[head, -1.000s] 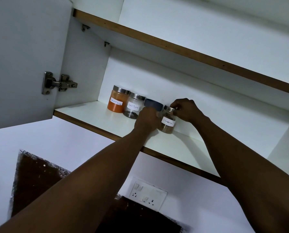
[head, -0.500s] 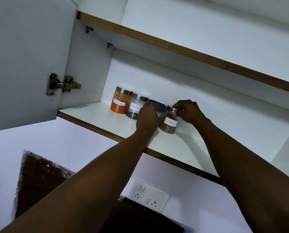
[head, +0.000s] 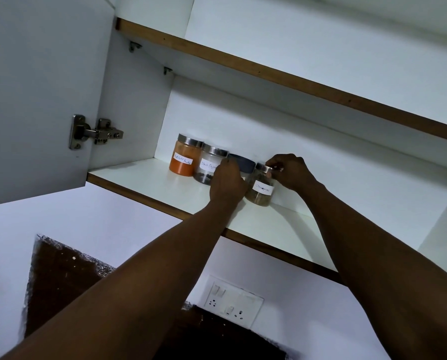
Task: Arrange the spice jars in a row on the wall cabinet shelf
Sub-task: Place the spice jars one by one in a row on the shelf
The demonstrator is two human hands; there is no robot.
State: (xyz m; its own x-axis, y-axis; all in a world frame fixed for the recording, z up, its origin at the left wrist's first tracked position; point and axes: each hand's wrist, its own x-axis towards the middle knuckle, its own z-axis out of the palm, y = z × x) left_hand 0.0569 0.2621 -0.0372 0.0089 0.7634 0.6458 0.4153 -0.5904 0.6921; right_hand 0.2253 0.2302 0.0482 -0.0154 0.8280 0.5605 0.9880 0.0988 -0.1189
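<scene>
Two hands reach onto the shelf [head: 165, 189]: your left hand [head: 227, 187] curls around the blue-lidded jar [head: 244, 165], your right hand [head: 291, 172] pinches the brown spice jar [head: 261, 190] at its lid. Farther left stand the peppercorn jar [head: 208, 166] and orange powder jar [head: 184, 158], touching.

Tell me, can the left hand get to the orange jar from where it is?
Probably yes. The left hand is at the blue-lidded jar, and the shelf in front of the orange jar is bare, though the pepper jar stands between.
</scene>
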